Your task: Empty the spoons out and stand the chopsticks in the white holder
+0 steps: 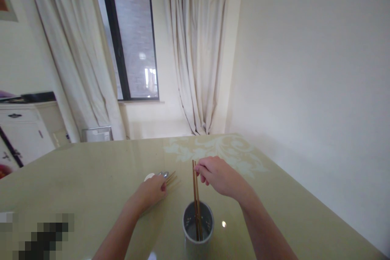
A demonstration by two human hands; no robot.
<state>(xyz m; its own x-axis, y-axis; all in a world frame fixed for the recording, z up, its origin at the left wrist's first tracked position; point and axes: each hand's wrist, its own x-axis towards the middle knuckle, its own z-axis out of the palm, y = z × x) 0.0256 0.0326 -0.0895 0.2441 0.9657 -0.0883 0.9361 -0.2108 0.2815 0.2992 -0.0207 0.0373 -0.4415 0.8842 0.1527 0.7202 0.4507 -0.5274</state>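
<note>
A grey cylindrical utensil holder [198,242] stands upright near the front of the table, with perforations visible inside it. Two brown wooden chopsticks [196,199] rise out of it, their lower ends inside. At their upper ends my right hand [215,175] is closed in a pinch. To the left, my left hand [152,191] is closed low over the tabletop, and the ends of several light wooden chopsticks [171,177] stick out past its fingers. Beside it show a shiny metal spoon [165,174] and a white rounded piece [149,176]; whether the hand grips these is hidden.
The glossy pale green table [91,178] has a floral pattern at its far edge. A white wall [304,89] borders its right side. Beyond are curtains [198,48], a window [137,44] and a white cabinet [27,126]. A pixelated dark patch covers the lower left.
</note>
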